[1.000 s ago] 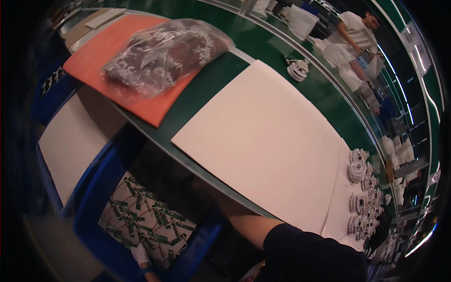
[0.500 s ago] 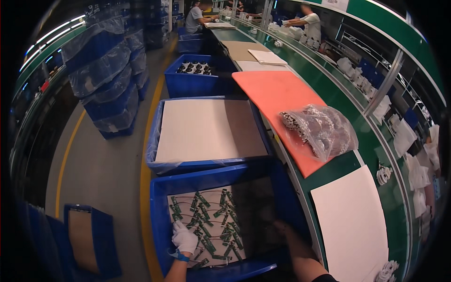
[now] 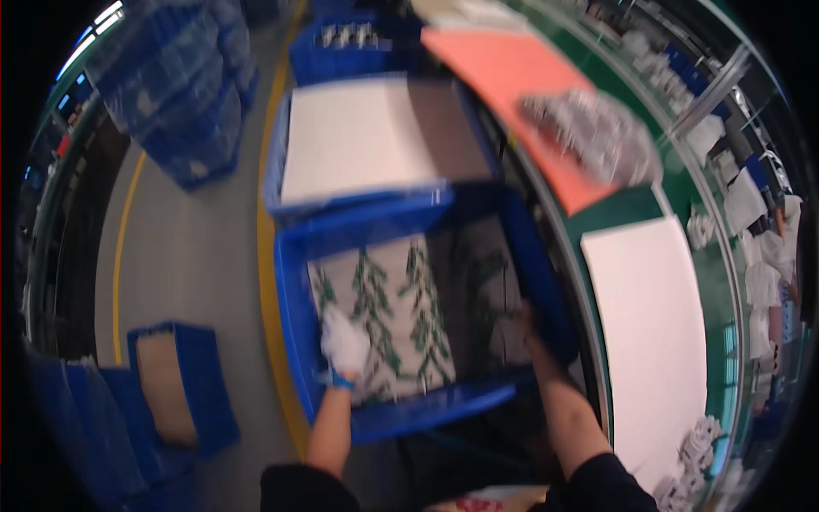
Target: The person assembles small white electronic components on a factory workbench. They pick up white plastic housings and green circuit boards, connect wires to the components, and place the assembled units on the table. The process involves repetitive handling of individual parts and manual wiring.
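My left hand [image 3: 345, 343], in a white glove with a blue band at the wrist, is at the left side of a blue bin [image 3: 294, 282]. Small green circuit boards [image 3: 372, 290] with thin wires lie in rows there on a pale sheet [image 3: 394, 256]. Motion smears the glove's fingers, so I cannot tell whether they hold a board. My right hand [image 3: 524, 319] reaches into the shadowed right side of the bin, close to more dim green boards [image 3: 486, 294]. Its fingers are dark and blurred.
Beyond stands another blue bin covered by a white sheet [image 3: 350, 141]. To the right, the green workbench [image 3: 631, 205] carries an orange-pink mat [image 3: 512, 72], a clear bag of small parts [image 3: 593, 136] and a white board [image 3: 648, 324]. Wrapped blue bins [image 3: 179, 94] are stacked on the left.
The view has tilted down, so the bins sit higher in the picture and more of my forearms shows. My right hand is farther into the bin's right side, where more boards now show.
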Tool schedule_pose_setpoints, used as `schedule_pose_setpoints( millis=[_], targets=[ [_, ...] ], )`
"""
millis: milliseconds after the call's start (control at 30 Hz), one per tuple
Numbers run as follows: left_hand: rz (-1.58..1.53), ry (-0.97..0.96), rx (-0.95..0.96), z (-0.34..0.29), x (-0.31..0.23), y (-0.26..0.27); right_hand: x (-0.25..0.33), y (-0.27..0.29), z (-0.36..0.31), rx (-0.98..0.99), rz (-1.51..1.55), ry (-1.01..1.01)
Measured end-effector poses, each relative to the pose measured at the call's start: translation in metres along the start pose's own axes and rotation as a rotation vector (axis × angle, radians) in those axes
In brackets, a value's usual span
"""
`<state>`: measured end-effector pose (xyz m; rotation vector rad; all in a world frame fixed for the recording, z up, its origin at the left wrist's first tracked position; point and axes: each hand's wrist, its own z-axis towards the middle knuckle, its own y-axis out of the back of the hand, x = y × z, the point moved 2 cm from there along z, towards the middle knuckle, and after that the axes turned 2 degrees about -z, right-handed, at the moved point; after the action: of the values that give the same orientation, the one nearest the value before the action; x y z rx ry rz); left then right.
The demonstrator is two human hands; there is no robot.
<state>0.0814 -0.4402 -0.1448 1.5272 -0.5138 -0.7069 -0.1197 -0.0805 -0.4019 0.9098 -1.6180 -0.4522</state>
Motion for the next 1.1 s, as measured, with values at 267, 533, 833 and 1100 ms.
schedule_pose_setpoints(
  millis=[267,533,833,1100],
  targets=[
    [0.095,0.224,0.062,0.013,0.077,-0.027,0.119,0.089,-0.071,-0.334,-0.116,0.003],
    [-0.230,0.320,0.295,-0.004,0.115,-0.056,0.136,0.087,-0.093,-0.164,-0.184,-0.156],
    [-0.956,0.577,0.696,-0.018,0.091,-0.039,0.159,0.101,-0.104,-0.086,-0.126,-0.146],
    [-1.084,0.430,0.639,-0.029,0.052,0.012,0.200,0.134,-0.123,-0.219,-0.024,0.047]
  ],
)
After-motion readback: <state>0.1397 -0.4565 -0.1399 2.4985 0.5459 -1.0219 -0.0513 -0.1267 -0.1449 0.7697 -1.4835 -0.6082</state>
